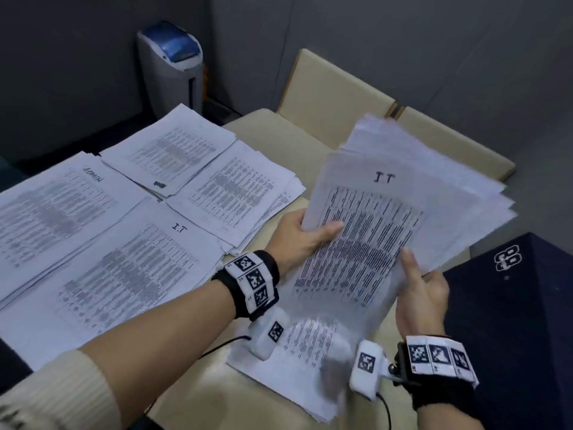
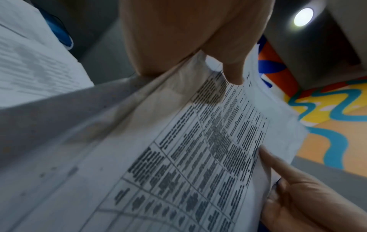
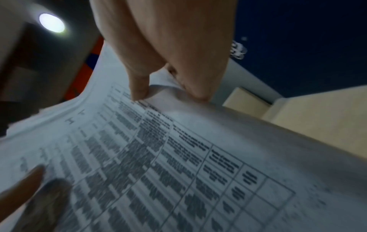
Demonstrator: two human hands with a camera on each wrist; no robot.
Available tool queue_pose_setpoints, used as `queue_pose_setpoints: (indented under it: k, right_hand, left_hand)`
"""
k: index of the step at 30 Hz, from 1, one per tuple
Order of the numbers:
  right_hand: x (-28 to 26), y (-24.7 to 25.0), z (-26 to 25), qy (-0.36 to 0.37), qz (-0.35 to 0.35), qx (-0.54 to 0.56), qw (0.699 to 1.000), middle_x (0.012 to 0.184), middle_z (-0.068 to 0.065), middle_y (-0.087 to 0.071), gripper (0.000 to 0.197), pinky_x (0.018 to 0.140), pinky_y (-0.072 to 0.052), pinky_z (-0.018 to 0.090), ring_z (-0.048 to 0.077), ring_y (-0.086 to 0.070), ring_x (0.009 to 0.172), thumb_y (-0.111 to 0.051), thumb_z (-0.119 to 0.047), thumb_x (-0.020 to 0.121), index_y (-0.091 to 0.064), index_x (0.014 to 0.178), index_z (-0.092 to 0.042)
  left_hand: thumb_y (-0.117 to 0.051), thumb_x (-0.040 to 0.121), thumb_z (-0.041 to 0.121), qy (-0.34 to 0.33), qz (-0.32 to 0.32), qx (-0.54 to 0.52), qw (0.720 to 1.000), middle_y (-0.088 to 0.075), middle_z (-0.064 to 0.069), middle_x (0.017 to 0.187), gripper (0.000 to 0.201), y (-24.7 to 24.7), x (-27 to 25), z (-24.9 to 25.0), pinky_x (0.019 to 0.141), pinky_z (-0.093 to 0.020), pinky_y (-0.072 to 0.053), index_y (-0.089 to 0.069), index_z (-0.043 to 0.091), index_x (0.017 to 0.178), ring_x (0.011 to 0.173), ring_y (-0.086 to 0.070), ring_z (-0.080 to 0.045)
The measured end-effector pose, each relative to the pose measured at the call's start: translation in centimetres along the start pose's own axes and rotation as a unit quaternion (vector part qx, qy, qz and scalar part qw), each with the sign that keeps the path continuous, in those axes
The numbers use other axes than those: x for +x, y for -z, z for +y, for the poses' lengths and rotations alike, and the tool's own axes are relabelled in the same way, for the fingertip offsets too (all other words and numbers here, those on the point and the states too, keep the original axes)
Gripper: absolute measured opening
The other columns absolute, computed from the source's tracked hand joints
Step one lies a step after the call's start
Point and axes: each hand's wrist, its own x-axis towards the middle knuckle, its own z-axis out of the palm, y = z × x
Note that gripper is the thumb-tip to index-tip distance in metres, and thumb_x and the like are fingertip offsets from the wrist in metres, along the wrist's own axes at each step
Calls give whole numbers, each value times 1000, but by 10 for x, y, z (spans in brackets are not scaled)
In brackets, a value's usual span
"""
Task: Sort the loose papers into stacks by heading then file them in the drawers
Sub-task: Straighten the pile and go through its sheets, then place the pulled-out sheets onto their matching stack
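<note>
I hold a thick bundle of loose papers (image 1: pixel 372 231) tilted up above the table; its top sheet is headed "IT" (image 1: pixel 384 178). My left hand (image 1: pixel 319 229) grips the bundle's left edge, thumb (image 2: pixel 234 73) on the printed side. My right hand (image 1: pixel 414 271) pinches the lower right edge, thumb (image 3: pixel 139 87) on top and fingers beneath. On the table lie sorted stacks: one headed "ADMIN" (image 1: pixel 52 212), one headed "IT" (image 1: pixel 133 268), one at the back (image 1: pixel 170 150) and one beside it (image 1: pixel 238 193). Another stack (image 1: pixel 297 367) lies under my wrists.
The beige table (image 1: pixel 198 401) carries the stacks. A dark navy box (image 1: pixel 521 321) stands close at the right. Beige cushioned seats (image 1: pixel 335 88) sit behind the table. A grey bin with a blue lid (image 1: pixel 173 63) stands at the back wall.
</note>
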Motion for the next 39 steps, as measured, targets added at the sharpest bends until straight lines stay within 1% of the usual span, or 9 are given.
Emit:
queue_pose_setpoints:
  k: [5, 8, 12, 16, 19, 26, 29, 32, 39]
  right_hand:
    - [-32, -21, -6, 45, 37, -2, 998, 108, -6, -73, 31, 86, -54, 24, 8, -69, 101, -75, -28, 85, -67, 114, -20]
    - [-39, -16, 31, -28, 11, -77, 997, 108, 0, -71, 46, 83, -52, 32, 18, -67, 98, -83, -24, 77, -64, 117, -13]
    - [-35, -12, 55, -55, -44, -184, 980, 71, 6, -59, 38, 62, -40, 29, 19, -52, 64, -80, -32, 79, -58, 77, -1]
    - [-32, -14, 53, -34, -36, -185, 982, 93, 0, -67, 28, 83, -47, 34, 18, -62, 86, -73, -31, 87, -65, 104, -10]
    - [-35, -10, 62, -34, -68, -215, 974, 95, 5, -69, 23, 94, -50, 47, 31, -65, 97, -68, -32, 91, -65, 101, -11]
    - [-34, -28, 26, 32, -49, -148, 987, 81, 0, -60, 22, 76, -46, 33, 22, -57, 77, -60, -32, 97, -59, 102, -11]
    - [-37, -56, 37, -7, -109, -90, 990, 93, -5, -65, 32, 81, -48, 29, 20, -62, 89, -65, -28, 94, -58, 120, -11]
    - [-49, -79, 62, -73, -175, -78, 979, 85, -2, -54, 45, 69, -45, 31, 23, -53, 82, -65, -52, 86, -53, 110, -15]
    - [-60, -55, 118, -206, -203, -197, 937, 111, 12, -66, 45, 91, -52, 45, 28, -65, 100, -56, -40, 97, -51, 124, -5]
  left_hand:
    - [-82, 76, 37, -41, 4, 46, 998, -69, -23, 97, 49, 22, 0, -2, 83, -53, -57, -65, -1, 101, 89, -67, -39]
    - [-87, 68, 24, 19, 20, 58, 998, -72, -8, 106, 51, 37, -5, -35, 82, -46, -60, -64, 10, 112, 98, -70, -25]
    - [-76, 77, -4, 57, 64, 94, 992, -68, -4, 83, 16, 45, -5, -61, 71, -23, -55, -67, 8, 84, 80, -65, -19]
    - [-84, 71, 38, 59, 67, 88, 992, -69, -13, 83, 41, 41, -12, -56, 76, -40, -57, -68, 4, 88, 76, -66, -30]
    - [-84, 71, 37, 90, 58, 130, 986, -70, -10, 102, 45, 38, -20, -55, 87, -49, -56, -62, 10, 101, 95, -68, -29]
    - [-68, 89, 41, 79, 42, 188, 978, -70, -1, 86, 31, 64, -54, -45, 70, -35, -53, -62, 13, 100, 79, -66, -24]
    - [-63, 92, 46, 89, 112, 241, 960, -68, -22, 109, 46, 96, -76, -49, 85, -47, -54, -64, 5, 113, 100, -65, -36]
    - [-69, 91, 32, 113, 178, 202, 956, -73, -11, 105, 31, 141, -101, -42, 88, -47, -56, -69, 6, 109, 95, -70, -29]
    - [-67, 92, 29, 243, 194, 428, 849, -68, -12, 112, 37, 285, -170, -22, 77, -28, -47, -65, 4, 118, 101, -65, -27]
